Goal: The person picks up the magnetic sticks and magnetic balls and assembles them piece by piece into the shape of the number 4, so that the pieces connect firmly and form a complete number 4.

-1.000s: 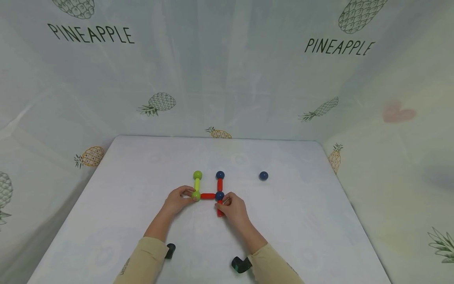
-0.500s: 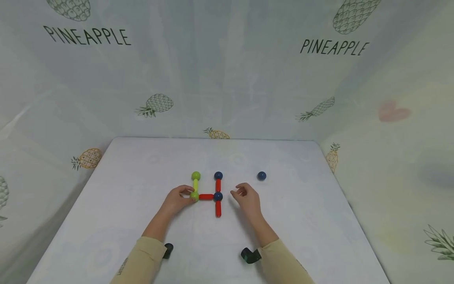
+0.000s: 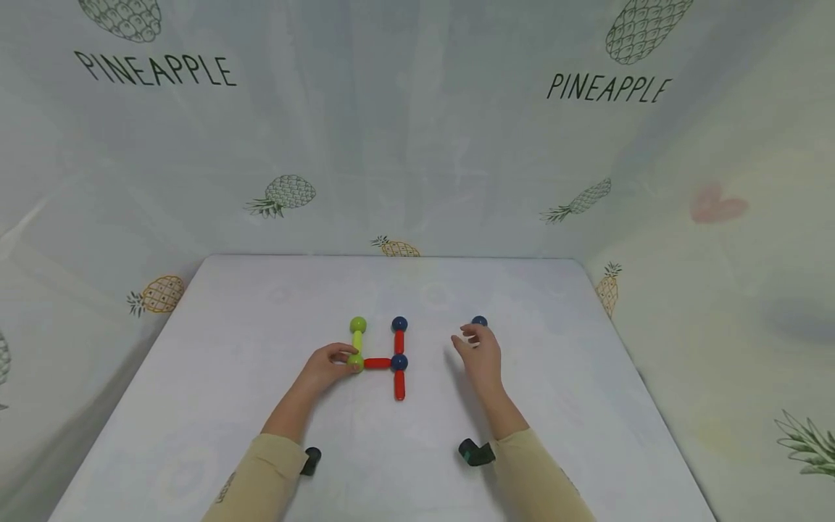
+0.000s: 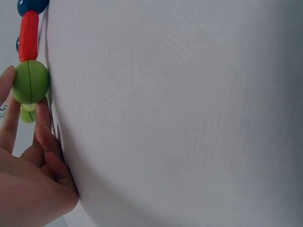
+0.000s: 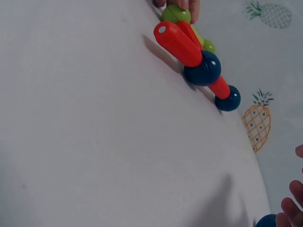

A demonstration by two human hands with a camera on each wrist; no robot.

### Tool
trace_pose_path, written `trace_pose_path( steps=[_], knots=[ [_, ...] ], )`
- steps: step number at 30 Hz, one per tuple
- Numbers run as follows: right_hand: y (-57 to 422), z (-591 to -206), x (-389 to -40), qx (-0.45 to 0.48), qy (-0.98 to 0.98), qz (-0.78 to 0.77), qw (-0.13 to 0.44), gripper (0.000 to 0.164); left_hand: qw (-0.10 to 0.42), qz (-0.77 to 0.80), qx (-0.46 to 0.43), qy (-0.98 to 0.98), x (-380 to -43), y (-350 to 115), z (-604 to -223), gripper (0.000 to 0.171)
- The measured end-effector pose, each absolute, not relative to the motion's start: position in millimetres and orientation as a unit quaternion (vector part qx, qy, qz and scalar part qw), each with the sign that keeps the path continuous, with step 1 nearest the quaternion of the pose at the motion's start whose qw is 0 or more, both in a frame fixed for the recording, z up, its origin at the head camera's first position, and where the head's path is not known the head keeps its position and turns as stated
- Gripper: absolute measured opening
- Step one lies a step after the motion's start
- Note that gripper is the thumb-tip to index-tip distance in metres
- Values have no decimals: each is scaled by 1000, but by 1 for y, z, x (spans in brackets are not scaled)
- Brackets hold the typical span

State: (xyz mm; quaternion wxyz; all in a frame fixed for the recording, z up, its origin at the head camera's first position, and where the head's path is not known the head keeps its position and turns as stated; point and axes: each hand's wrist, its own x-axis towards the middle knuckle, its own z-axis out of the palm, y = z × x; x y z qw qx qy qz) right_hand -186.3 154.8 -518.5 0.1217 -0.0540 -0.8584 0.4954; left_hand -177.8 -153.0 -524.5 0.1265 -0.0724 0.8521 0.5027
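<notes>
My left hand (image 3: 325,370) pinches the near green ball (image 4: 31,81) between thumb and fingers. That ball belongs to a figure on the table made of balls and rods. A yellow-green rod (image 3: 357,341) leads from it to a far green ball (image 3: 358,324). A red rod (image 3: 377,363) joins it to a middle blue ball (image 3: 399,362). From there one red rod (image 3: 399,342) runs to a far blue ball (image 3: 400,324), another red rod (image 5: 177,43) toward me, its end bare. My right hand (image 3: 483,362), fingers loosely bent, is just before a loose blue ball (image 3: 479,320), partly hidden.
The white table (image 3: 280,290) ends at a back edge against a cloth (image 3: 365,145) printed with pineapples. Dark wrist-worn devices, one left (image 3: 312,461) and one right (image 3: 476,453), stick out beside the sleeves.
My right hand has let go of the near red rod and moved right and away from me, up to the loose blue ball. My left hand still holds the green ball.
</notes>
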Motion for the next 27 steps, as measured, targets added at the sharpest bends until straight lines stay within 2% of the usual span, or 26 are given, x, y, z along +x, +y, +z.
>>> trace_pose_path(
  steps=[20, 27],
  knots=[
    [185, -525, -211, -68, -865, 468, 165, 29, 128, 512, -84, 845, -178, -156, -533, 36],
    [190, -527, -219, -77, -877, 449, 154, 31, 124, 518, -84, 842, -178, -156, -538, 36]
  ],
)
